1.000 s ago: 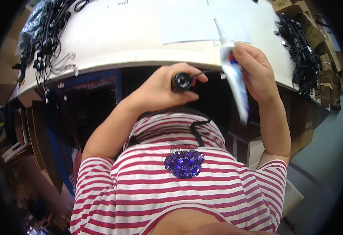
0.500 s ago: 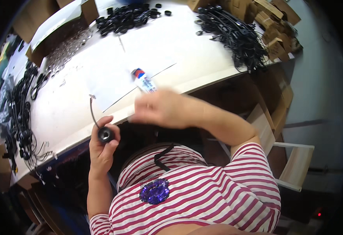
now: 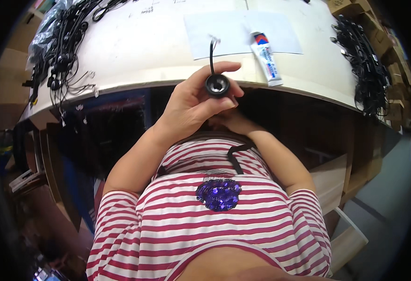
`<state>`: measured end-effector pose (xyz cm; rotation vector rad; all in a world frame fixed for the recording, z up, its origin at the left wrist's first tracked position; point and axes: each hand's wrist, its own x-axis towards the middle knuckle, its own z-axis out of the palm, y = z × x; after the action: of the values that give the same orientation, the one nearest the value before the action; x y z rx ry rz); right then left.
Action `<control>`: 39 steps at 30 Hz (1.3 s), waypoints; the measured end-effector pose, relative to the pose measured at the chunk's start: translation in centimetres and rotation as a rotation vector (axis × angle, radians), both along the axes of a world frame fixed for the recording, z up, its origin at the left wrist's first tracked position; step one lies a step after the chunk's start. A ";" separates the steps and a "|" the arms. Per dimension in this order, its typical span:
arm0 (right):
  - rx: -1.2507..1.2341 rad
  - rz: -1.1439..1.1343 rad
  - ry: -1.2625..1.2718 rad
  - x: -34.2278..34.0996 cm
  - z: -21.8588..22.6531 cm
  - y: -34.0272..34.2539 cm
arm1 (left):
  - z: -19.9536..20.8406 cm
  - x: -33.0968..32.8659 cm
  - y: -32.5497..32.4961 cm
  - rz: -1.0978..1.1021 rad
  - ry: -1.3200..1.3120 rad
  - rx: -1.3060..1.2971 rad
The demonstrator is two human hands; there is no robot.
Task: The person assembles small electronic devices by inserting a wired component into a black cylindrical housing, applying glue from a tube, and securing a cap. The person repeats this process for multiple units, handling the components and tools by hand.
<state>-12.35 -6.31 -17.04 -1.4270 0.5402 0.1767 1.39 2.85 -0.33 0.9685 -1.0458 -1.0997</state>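
Note:
My left hand (image 3: 189, 105) is closed around a small round black housing (image 3: 217, 85), its thumb and fingers gripping the sides. The housing's open face is turned up and shows a shiny inside. A short black cable (image 3: 211, 58) rises from it, with thin bare wires at its tip. Lower down, close to my waist, my right hand (image 3: 236, 122) is partly covered by the left one. Its fingers are in shadow, so their pose and anything in them cannot be made out. A white, blue and red tube (image 3: 266, 61) lies on the table just beyond the hands.
White paper (image 3: 233, 35) lies on the pale table (image 3: 140, 51) under the tube's upper end. Bundles of black cables lie at the left (image 3: 69, 47) and the right (image 3: 362, 65). Cardboard boxes (image 3: 395, 65) stand at the far right. The table's front edge runs just behind my left hand.
My right hand has drawn back from beside the tube to below my left hand at the waist. The left still grips the housing. The view has turned and shifted.

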 end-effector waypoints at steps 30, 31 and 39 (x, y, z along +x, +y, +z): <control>-0.491 0.276 -0.131 -0.1 5.2 2.3 | 1.5 0.2 1.2 0.137 0.070 -0.140; -0.678 0.433 0.179 0.3 9.3 2.1 | 1.4 0.8 1.3 0.189 0.098 -0.188; -0.797 0.092 -0.318 6.9 22.8 -5.3 | 1.1 3.8 2.9 0.252 0.081 -0.299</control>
<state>-5.50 -11.62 5.76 -2.2052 0.2817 -0.2212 5.21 5.70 0.76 0.7836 -0.9597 -0.7449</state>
